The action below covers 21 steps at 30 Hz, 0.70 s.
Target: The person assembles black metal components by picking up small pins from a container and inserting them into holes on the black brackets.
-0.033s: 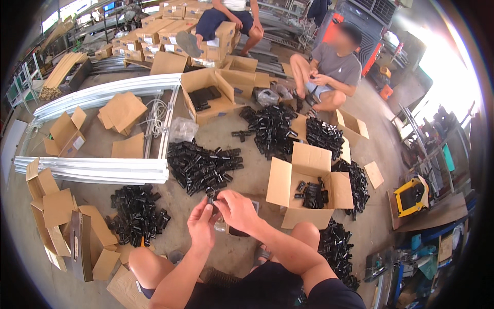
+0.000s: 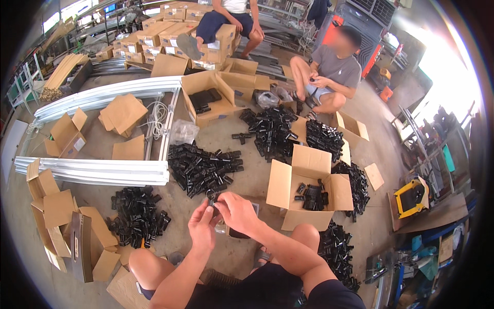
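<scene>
In front of my knees, both hands meet on a small black tubular fitting [image 2: 211, 195] with a round open end facing up. My left hand [image 2: 201, 220] grips it from below, thumb along its side. The fingers of my right hand [image 2: 236, 211] are closed at its right side and hide part of it. Just beyond lies a heap of black fittings [image 2: 200, 167]. A second heap [image 2: 138, 213] is to the left. An open cardboard box [image 2: 307, 219] on the right has some black fittings inside.
Further black heaps [image 2: 272, 131] lie ahead and along the right. White metal profiles [image 2: 98, 170] and cardboard pieces [image 2: 123, 110] are at left. A co-worker [image 2: 334, 72] sits on the floor at far right, holding something small; another person [image 2: 231, 20] sits on stacked boxes [image 2: 154, 38].
</scene>
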Available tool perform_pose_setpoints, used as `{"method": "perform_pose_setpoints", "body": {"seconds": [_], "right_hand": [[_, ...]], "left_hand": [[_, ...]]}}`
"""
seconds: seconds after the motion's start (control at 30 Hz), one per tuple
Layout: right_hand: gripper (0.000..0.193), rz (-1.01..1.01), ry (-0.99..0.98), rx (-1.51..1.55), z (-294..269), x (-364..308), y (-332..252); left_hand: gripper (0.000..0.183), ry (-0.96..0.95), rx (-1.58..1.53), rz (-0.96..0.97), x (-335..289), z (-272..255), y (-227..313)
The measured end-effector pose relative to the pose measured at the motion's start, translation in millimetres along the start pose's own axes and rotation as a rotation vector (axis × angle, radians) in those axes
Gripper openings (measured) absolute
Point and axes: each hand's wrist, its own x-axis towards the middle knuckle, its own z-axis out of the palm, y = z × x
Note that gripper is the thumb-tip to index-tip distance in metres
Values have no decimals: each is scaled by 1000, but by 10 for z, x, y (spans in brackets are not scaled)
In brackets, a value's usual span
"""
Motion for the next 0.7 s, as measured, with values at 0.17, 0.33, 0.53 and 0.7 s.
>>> {"method": "perform_pose_setpoints", "body": {"seconds": [0.17,0.33,0.53,0.7], "right_hand": [[18,-21,-73,-190,-14,1,56],[16,10,-72,-35,-66,-1,-57],[14,-53,-97,-188,-6,-59,102],[16,-40,-51,-66,-49,5,2]], "left_hand": [[25,-2,-6,-1,0,-14,-6],[25,-8,19,40,38,-5,50],[27,2,60,16,0,13,23],[27,9,61,25,36,-26,64]]}}
